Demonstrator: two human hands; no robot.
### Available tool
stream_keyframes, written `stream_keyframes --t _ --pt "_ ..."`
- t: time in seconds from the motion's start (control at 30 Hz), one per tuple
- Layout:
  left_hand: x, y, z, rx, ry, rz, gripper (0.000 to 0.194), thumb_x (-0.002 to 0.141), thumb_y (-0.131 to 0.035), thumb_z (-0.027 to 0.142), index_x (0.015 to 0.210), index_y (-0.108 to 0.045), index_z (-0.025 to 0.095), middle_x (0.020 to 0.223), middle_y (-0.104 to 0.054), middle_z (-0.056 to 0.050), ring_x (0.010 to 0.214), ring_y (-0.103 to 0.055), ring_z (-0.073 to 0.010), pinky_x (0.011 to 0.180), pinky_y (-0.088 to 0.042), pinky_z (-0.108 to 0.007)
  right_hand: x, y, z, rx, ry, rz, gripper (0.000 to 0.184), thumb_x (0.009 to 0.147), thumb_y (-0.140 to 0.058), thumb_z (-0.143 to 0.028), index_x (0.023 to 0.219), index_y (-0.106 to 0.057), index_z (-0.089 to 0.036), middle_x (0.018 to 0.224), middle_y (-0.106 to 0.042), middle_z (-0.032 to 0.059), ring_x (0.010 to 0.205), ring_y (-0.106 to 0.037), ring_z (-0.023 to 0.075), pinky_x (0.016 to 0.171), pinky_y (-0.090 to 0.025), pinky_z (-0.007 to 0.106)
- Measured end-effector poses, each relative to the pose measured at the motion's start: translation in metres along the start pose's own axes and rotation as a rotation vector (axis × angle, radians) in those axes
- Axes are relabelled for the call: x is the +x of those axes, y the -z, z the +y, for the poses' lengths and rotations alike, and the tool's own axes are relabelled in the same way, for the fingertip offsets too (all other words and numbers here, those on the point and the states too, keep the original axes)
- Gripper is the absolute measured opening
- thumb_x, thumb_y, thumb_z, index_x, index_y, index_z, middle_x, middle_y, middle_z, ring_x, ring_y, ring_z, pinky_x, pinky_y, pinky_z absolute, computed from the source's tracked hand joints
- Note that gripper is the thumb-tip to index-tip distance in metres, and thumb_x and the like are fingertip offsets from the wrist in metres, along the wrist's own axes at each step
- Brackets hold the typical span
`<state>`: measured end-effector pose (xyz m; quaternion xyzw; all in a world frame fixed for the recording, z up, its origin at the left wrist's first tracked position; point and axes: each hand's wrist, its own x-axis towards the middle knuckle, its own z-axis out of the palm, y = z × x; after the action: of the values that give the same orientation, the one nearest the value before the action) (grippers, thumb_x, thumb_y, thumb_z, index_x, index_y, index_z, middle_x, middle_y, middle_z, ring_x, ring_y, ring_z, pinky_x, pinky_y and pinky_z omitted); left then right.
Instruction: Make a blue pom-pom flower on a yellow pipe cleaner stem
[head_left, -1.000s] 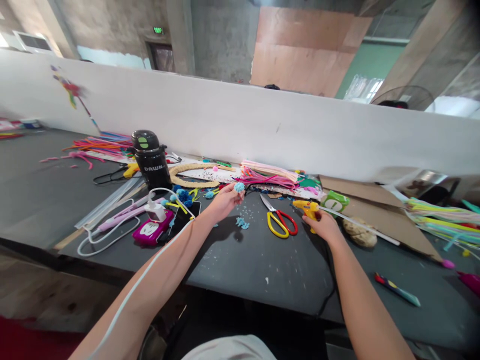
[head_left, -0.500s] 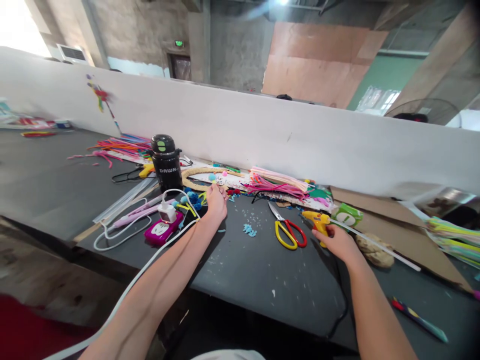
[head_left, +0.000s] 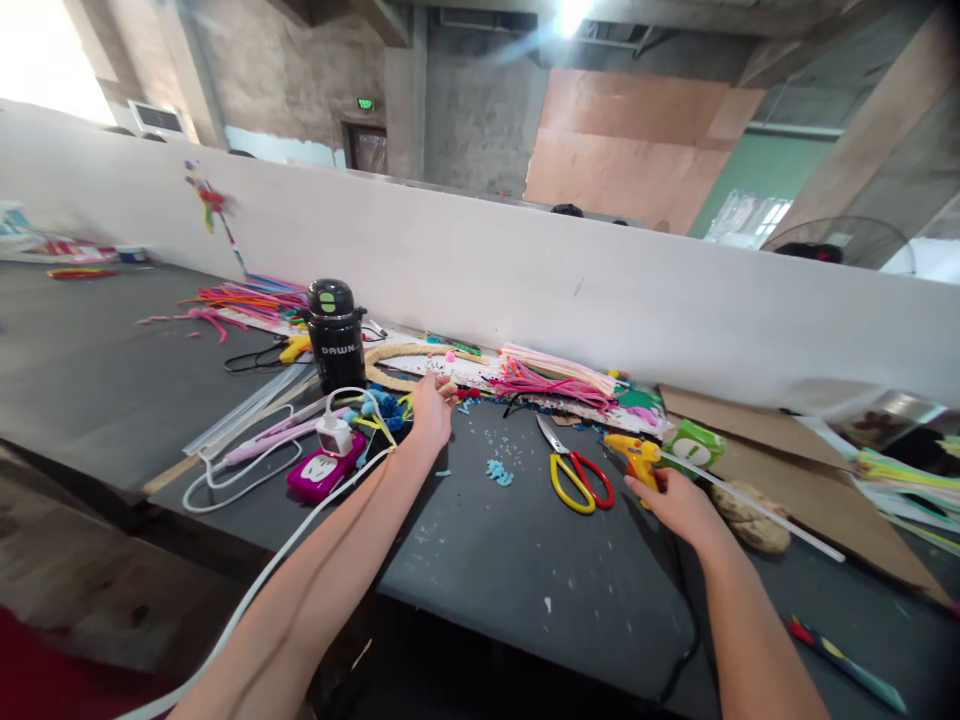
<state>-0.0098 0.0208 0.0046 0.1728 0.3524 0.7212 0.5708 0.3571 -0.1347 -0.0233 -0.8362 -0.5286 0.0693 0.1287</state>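
My right hand (head_left: 679, 505) grips the handle of a yellow hot glue gun (head_left: 634, 450). A long white glue stick (head_left: 757, 505) sticks out of its back, and the nozzle points left. My left hand (head_left: 431, 415) is closed, fingers bent together, at the front end of a beige horseshoe-shaped strip (head_left: 379, 375). What lies between those fingers is hidden. Blue pom-poms (head_left: 386, 405) are just left of that hand, and a pink pom-pom (head_left: 450, 357) lies beyond it. Scissors (head_left: 574, 470) with one yellow and one red handle lie between my hands, beside light-blue scraps (head_left: 499, 472).
A black bottle (head_left: 334, 340) stands behind a purple power socket (head_left: 326, 470) with a white plug and cable, which runs over my left forearm. Pipe cleaners (head_left: 555, 380) lie along the white partition (head_left: 585, 290). Cardboard (head_left: 795, 490) and a utility knife (head_left: 847, 665) are at right.
The camera view has tilted up slightly. A light-blue pom-pom seen just above my left fingers no longer shows there. My right hand keeps hold of the glue gun in nearly the same place.
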Motion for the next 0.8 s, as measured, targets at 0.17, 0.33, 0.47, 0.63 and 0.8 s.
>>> stream_keyframes --t 0.17,0.33,0.47,0.63,0.8 --pt "-0.006 0.001 -0.004 0.168 0.027 -0.155 0.015 0.081 -0.058 0.028 0.09 -0.051 0.018 0.077 -0.06 0.001 0.047 -0.052 -0.0051 0.045 -0.037 -0.018 -0.025 0.012 -0.008 -0.087 -0.001 -0.084 0.073 0.081 -0.045 -0.07 0.114 -0.062 -0.007 0.11 -0.068 0.0235 0.102 -0.065 0.0351 0.08 -0.048 0.039" --pt "-0.015 -0.001 -0.01 0.395 -0.037 -0.417 0.037 0.081 -0.058 0.046 0.061 -0.049 0.016 0.072 -0.062 -0.003 0.051 -0.051 -0.0075 0.048 -0.038 -0.021 -0.074 0.024 -0.013 -0.157 0.109 0.02 0.057 0.087 -0.043 -0.06 0.113 -0.064 -0.013 0.113 -0.067 0.0176 0.107 -0.062 0.0317 0.086 -0.047 0.039" --pt "-0.034 -0.002 -0.014 0.609 -0.157 -0.638 0.027 0.072 -0.071 0.039 0.059 -0.062 0.016 0.067 -0.061 -0.003 0.065 -0.056 -0.0141 0.066 -0.047 -0.027 -0.106 0.034 -0.03 -0.139 0.203 -0.053 0.051 0.096 -0.031 -0.05 0.085 -0.071 -0.021 0.104 -0.071 0.0119 0.097 -0.065 0.026 0.086 -0.048 0.038" --pt "-0.055 0.004 -0.02 1.125 -0.602 -1.01 0.05 0.078 -0.065 0.034 0.127 -0.062 0.026 0.14 -0.051 -0.011 0.13 -0.047 -0.0294 0.112 -0.034 -0.045 -0.118 0.031 -0.063 -0.06 0.399 -0.188 0.057 0.093 -0.041 -0.041 0.146 -0.043 -0.024 0.158 -0.029 0.0105 0.145 -0.026 0.028 0.113 -0.028 0.045" --pt "-0.056 0.013 -0.027 1.556 -0.679 -1.061 0.085 0.08 -0.061 0.043 0.154 -0.021 0.029 0.163 -0.006 -0.008 0.149 -0.008 -0.0332 0.118 -0.01 -0.056 -0.106 0.022 -0.114 -0.018 0.474 -0.329 0.125 0.069 -0.065 -0.067 0.149 0.025 -0.035 0.156 0.032 0.0026 0.144 0.024 0.035 0.11 0.0 0.067"
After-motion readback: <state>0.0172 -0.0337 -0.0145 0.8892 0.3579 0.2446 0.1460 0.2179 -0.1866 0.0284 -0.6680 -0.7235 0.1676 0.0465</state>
